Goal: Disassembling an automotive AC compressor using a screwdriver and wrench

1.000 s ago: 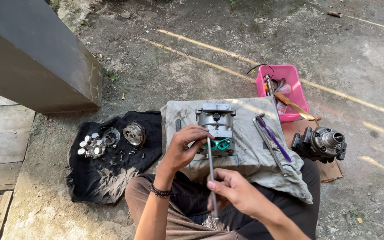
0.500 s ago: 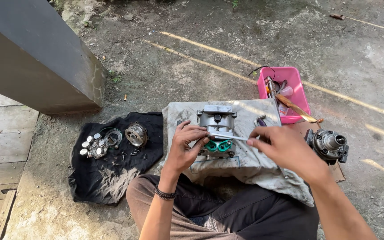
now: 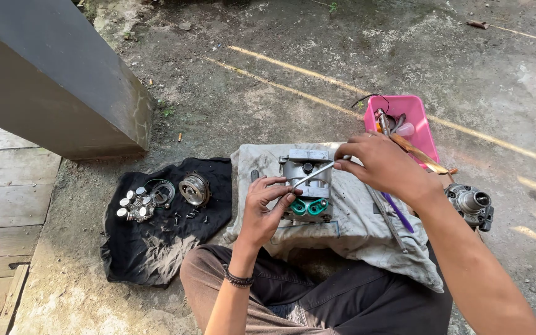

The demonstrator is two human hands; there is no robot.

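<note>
While both hands work on the part: the lines below tell how each one sits.
Left hand (image 3: pixel 267 211): fingers are curled on the near side of the metal part (image 3: pixel 306 183), holding it firm on the grey cloth (image 3: pixel 355 229).
Right hand (image 3: pixel 383 166): fingertips pinch the far end of a thin rod (image 3: pixel 311 175).
Rod: it slants down from the right fingers to just past the left fingertips, over the part.
Do it well: I think the left hand must not let the part rock, and the rod should move slow and straight.
Near the left wrist: a black cloth (image 3: pixel 156 248) with small pieces.
Past the right fingers: a pink tray (image 3: pixel 426 130).
</note>
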